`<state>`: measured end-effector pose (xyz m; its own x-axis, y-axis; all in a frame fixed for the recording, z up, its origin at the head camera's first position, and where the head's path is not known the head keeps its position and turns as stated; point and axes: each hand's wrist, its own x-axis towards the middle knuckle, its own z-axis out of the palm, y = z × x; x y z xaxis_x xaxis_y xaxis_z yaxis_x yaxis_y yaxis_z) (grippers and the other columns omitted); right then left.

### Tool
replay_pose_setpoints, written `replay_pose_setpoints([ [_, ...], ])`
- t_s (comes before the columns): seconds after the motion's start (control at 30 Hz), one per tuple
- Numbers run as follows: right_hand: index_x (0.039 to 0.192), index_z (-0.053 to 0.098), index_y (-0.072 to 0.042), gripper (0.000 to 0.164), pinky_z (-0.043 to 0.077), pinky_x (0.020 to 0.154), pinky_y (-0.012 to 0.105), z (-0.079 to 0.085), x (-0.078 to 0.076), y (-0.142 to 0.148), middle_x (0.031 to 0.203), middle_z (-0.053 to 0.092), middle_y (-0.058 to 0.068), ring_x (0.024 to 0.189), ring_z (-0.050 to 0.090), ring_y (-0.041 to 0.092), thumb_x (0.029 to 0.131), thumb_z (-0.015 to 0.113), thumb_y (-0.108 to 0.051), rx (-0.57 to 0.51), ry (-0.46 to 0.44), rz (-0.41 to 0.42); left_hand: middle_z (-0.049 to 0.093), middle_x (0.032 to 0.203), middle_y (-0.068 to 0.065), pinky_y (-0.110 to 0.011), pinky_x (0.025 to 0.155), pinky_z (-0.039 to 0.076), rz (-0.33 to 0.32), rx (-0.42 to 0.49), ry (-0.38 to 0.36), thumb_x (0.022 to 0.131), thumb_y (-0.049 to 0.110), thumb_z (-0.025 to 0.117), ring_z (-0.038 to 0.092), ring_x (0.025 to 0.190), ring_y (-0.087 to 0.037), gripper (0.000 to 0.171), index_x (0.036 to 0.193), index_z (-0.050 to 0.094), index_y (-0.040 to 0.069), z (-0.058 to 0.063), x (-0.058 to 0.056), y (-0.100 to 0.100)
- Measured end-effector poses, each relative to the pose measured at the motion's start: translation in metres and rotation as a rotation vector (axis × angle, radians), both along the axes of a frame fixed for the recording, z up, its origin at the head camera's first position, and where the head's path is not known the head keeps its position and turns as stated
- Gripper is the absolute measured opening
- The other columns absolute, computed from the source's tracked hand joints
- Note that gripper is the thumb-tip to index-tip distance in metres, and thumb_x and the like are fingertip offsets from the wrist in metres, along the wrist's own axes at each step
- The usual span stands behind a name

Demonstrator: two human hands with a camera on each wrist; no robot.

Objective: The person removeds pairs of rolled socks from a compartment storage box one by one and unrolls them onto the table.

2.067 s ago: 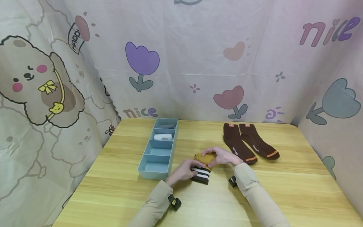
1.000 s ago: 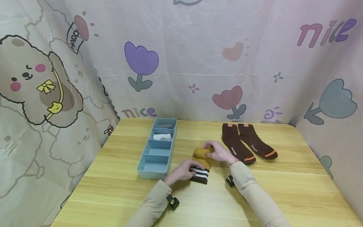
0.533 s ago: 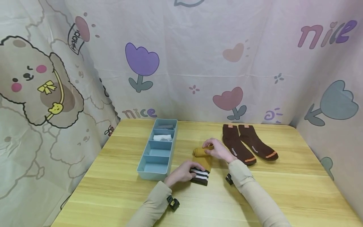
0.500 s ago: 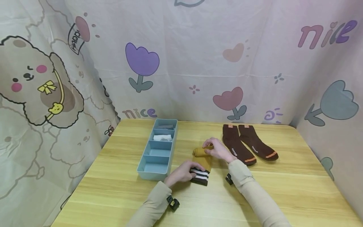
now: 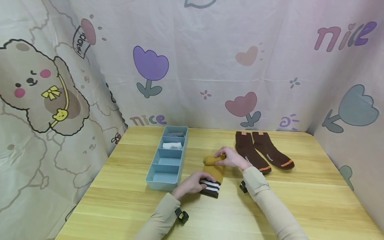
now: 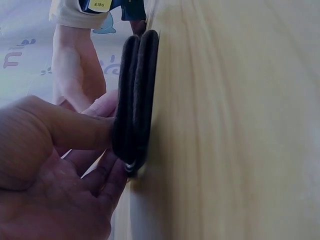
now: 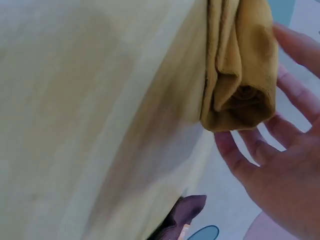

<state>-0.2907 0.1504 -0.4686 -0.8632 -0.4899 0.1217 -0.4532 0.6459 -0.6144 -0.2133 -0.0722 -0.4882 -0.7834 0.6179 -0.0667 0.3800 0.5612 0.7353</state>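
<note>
A pair of mustard socks lies on the table, its far end rolled up and its dark cuff with white stripes toward me. My right hand grips the roll's right end; in the right wrist view the fingers curve around the spiral end of the mustard roll. At the left edge of the cuff, my left hand holds the fabric between thumb and fingers. The left wrist view shows the thumb against the folded dark cuff, which stands in two thick layers.
Left of the hands stands a blue divided box with four-sided compartments in a row. A white rolled item and a grey one sit in its far compartments. Two brown socks lie flat at the back right. A printed curtain hangs behind the table.
The mustard roll and my right hand have shifted away from the striped cuff, and more flat mustard fabric shows between them. My left hand has stayed at the cuff, moving slightly nearer me.
</note>
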Motion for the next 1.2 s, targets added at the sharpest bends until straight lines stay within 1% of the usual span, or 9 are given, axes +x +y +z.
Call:
replay_pose_setpoints([
  [0.1, 0.103, 0.075, -0.007, 0.026, 0.052, 0.09, 0.04, 0.0, -0.001, 0.0, 0.104, 0.072, 0.01, 0.1, 0.065, 0.025, 0.079, 0.083, -0.013, 0.032, -0.003, -0.014, 0.074, 0.116, -0.008, -0.034, 0.097, 0.049, -0.008, 0.003, -0.002, 0.085, -0.013, 0.062, 0.061, 0.108, -0.019, 0.039, 0.113, 0.074, 0.01, -0.001, 0.0, -0.002],
  [0.17, 0.103, 0.075, -0.006, 0.027, 0.052, 0.091, 0.04, -0.002, -0.002, -0.001, 0.104, 0.073, 0.01, 0.101, 0.065, 0.025, 0.078, 0.083, -0.011, 0.034, -0.003, -0.03, 0.074, 0.116, -0.008, -0.033, 0.096, 0.049, -0.014, 0.005, -0.004, 0.085, -0.013, 0.061, 0.061, 0.107, -0.018, 0.039, 0.113, 0.074, 0.01, -0.001, 0.001, -0.003],
  [0.33, 0.107, 0.074, -0.004, 0.024, 0.054, 0.091, 0.043, -0.008, -0.009, 0.0, 0.107, 0.074, 0.014, 0.101, 0.067, 0.028, 0.085, 0.078, -0.013, 0.026, 0.023, -0.056, 0.074, 0.115, -0.008, -0.032, 0.096, 0.048, -0.016, 0.008, -0.011, 0.085, -0.013, 0.061, 0.061, 0.106, -0.017, 0.039, 0.113, 0.075, 0.01, -0.001, 0.0, -0.003],
  [0.47, 0.109, 0.071, -0.003, 0.023, 0.053, 0.089, 0.042, -0.013, -0.013, 0.0, 0.107, 0.073, 0.015, 0.099, 0.066, 0.028, 0.09, 0.072, -0.015, -0.007, 0.03, -0.072, 0.075, 0.114, -0.007, -0.032, 0.095, 0.048, -0.014, 0.009, -0.012, 0.084, -0.013, 0.062, 0.061, 0.106, -0.017, 0.038, 0.112, 0.075, 0.01, -0.001, 0.001, -0.002],
  [0.6, 0.104, 0.067, -0.004, 0.014, 0.052, 0.087, 0.042, -0.016, -0.018, 0.0, 0.103, 0.069, 0.014, 0.096, 0.064, 0.027, 0.091, 0.07, -0.008, -0.073, 0.062, -0.052, 0.075, 0.115, -0.008, -0.031, 0.095, 0.048, -0.012, 0.01, -0.009, 0.084, -0.013, 0.062, 0.061, 0.107, -0.018, 0.038, 0.112, 0.075, 0.01, -0.001, 0.001, -0.003],
  [0.73, 0.098, 0.071, -0.006, 0.008, 0.053, 0.088, 0.044, -0.015, -0.021, -0.001, 0.101, 0.068, 0.011, 0.096, 0.063, 0.026, 0.091, 0.068, -0.007, -0.068, 0.082, -0.031, 0.075, 0.116, -0.008, -0.031, 0.096, 0.048, -0.019, 0.015, -0.004, 0.084, -0.013, 0.062, 0.062, 0.107, -0.018, 0.038, 0.112, 0.075, 0.01, 0.0, 0.001, -0.003],
  [0.8, 0.098, 0.073, -0.007, 0.009, 0.053, 0.089, 0.045, -0.013, -0.021, -0.001, 0.102, 0.069, 0.011, 0.098, 0.064, 0.027, 0.09, 0.071, -0.01, -0.043, 0.065, -0.031, 0.075, 0.116, -0.008, -0.031, 0.096, 0.048, -0.024, 0.021, -0.004, 0.084, -0.013, 0.062, 0.062, 0.108, -0.019, 0.038, 0.112, 0.075, 0.01, 0.0, 0.001, -0.003],
  [1.0, 0.105, 0.068, -0.006, 0.029, 0.05, 0.097, 0.047, -0.011, -0.024, -0.002, 0.111, 0.068, 0.013, 0.107, 0.062, 0.03, 0.081, 0.082, -0.013, 0.018, -0.008, -0.034, 0.074, 0.116, -0.008, -0.028, 0.094, 0.048, -0.031, 0.029, -0.011, 0.084, -0.013, 0.061, 0.061, 0.105, -0.017, 0.038, 0.112, 0.075, 0.01, -0.001, 0.0, -0.005],
  [1.2, 0.104, 0.067, -0.005, 0.025, 0.051, 0.092, 0.044, -0.011, -0.031, -0.003, 0.105, 0.069, 0.013, 0.1, 0.063, 0.027, 0.083, 0.079, -0.011, 0.029, 0.006, -0.065, 0.075, 0.115, -0.007, -0.025, 0.091, 0.048, -0.038, 0.031, -0.023, 0.084, -0.014, 0.061, 0.059, 0.099, -0.011, 0.041, 0.112, 0.076, 0.012, -0.001, 0.0, -0.007],
])
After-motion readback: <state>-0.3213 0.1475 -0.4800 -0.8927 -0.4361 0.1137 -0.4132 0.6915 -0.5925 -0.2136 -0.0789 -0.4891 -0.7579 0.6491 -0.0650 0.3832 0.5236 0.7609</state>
